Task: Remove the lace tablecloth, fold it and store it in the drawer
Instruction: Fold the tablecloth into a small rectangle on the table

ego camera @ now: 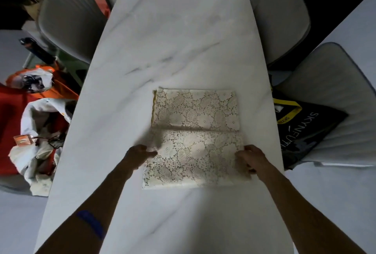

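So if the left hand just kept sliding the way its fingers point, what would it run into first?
Probably the lace tablecloth itself: the left hand points right across the cloth, toward the right hand at the opposite edge.

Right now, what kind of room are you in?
Probably a dining room at home. There's a long marble table with padded chairs pushed in around it, and a lace tablecloth being folded on top. Bags and clothes sit on chairs beside it, like in a lived-in house.
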A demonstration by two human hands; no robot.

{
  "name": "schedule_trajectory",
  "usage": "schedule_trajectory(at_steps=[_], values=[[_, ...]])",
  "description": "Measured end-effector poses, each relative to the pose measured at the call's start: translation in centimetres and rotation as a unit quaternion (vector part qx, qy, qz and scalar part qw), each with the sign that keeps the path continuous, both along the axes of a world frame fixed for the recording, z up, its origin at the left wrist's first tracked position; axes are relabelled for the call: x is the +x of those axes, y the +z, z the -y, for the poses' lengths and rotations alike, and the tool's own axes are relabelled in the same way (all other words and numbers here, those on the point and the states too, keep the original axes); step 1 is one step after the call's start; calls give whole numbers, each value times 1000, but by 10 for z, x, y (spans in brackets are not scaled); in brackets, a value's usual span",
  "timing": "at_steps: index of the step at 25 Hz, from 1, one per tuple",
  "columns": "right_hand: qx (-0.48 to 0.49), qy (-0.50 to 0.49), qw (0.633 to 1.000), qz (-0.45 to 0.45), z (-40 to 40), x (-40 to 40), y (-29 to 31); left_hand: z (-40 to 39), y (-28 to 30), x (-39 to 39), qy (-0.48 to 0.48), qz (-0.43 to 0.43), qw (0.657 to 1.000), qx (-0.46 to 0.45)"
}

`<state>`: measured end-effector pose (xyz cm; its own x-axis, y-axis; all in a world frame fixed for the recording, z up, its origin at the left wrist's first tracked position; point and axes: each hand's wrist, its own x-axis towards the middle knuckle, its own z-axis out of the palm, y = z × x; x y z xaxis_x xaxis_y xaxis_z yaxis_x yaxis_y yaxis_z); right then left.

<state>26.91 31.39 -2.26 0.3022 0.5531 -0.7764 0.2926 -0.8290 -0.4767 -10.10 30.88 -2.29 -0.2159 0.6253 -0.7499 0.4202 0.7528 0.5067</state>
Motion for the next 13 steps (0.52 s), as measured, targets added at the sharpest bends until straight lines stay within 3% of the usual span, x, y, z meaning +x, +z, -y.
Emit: schedule_trajectory(at_steps=[4,8,13], values=[[91,-26,995,-19,18,3,-17,27,-23,8,88,-43,992,85],[148,4,987,-60,54,11,-18,71,-30,9,91,-70,988,105],[226,105,964,91,76,0,-26,98,-38,14,73,-97,984,133]])
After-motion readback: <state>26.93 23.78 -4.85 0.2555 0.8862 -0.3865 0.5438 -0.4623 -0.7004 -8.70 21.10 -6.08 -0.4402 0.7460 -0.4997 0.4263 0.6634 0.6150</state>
